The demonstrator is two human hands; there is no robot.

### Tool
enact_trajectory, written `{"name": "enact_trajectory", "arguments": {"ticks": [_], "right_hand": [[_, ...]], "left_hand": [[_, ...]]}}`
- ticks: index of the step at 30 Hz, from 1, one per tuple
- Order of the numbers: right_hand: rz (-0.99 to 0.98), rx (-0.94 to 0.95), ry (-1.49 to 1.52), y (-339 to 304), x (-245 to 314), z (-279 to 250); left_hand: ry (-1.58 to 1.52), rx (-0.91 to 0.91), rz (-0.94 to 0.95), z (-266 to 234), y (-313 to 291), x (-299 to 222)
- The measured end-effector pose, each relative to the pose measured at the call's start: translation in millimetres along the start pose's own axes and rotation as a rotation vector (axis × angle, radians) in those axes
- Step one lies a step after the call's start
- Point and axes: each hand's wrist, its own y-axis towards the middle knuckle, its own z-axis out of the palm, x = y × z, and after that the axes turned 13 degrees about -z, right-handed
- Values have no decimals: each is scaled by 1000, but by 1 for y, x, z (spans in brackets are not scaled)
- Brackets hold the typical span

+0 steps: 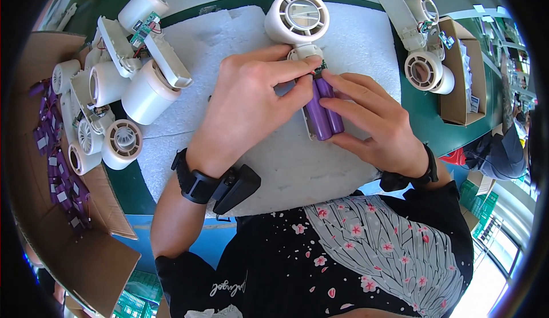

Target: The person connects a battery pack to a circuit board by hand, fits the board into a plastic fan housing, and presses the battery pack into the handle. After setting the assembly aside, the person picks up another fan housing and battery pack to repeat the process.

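A white handheld fan point(297, 18) with a round grille head lies in front of me, its handle opened. My left hand point(251, 89) is closed about the neck of the handle, index finger and thumb close together by a small green circuit board point(323, 66). A bit of red wire shows at these fingertips. Two purple cylindrical batteries point(320, 115), side by side, lie along the handle shell. My right hand point(372, 118) grips them from the right, thumb at their lower end and fingers on their upper side. My left fingers partly hide the board and the handle's upper part.
The work lies on a white foam sheet point(183, 49) over a green table. Several open white fan bodies point(151, 92) are piled at left, beside a cardboard box point(108, 261) with purple batteries point(60, 175). More fan bodies point(423, 69) and a smaller cardboard box point(449, 109) stand at right.
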Motion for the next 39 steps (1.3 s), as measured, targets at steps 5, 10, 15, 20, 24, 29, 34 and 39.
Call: {"name": "enact_trajectory", "arguments": {"ticks": [5, 10, 15, 20, 24, 29, 34, 39], "right_hand": [[2, 21, -74, 2, 3, 1], [-29, 20, -80, 1, -1, 0], [-53, -52, -42, 2, -3, 5], [4, -35, 15, 2, -5, 6], [87, -12, 41, 6, -7, 3], [164, 2, 137, 15, -8, 0], [192, -31, 280, 20, -9, -4], [132, -116, 32, 27, -17, 4]], "left_hand": [[11, -7, 17, 0, 1, 2], [-18, 28, -4, -3, 0, 1], [-105, 103, -49, -8, -1, 2], [-89, 146, -23, -10, 1, 6], [-87, 141, -33, -8, 3, 5], [-122, 141, -74, -8, 1, 0], [-180, 168, -125, -6, 1, 1], [-228, 138, -56, 1, -2, 1]]}}
